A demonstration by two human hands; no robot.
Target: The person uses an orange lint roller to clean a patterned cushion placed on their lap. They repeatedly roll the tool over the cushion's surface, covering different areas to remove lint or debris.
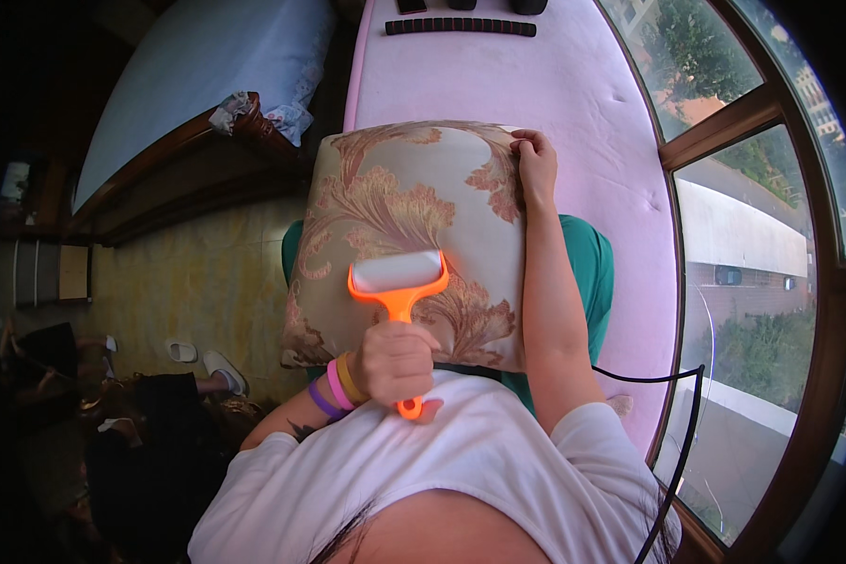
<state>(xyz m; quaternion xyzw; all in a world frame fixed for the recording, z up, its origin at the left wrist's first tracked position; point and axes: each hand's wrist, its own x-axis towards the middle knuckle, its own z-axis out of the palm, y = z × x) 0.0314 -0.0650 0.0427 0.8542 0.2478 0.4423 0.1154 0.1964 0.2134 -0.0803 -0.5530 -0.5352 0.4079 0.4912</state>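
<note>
Gripping: left hand [397, 362] clamped round handle [399, 308] of roller [398, 272], head over cushion [479, 244], contact unclear. Roller probably light, rigid; handle the surest hold. Right hand [536, 164] bent at cushion's far right corner, pinch unclear. Cushion, on lap [587, 273], likely light, soft, slightly slick; hold by corners.

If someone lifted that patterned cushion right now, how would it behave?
The cushion looks plump, so it would probably squash softly yet mostly keep its squarish shape. That padded look suggests it's light for its size. With its broad, flattish face, it seems unlikely to roll.
</note>
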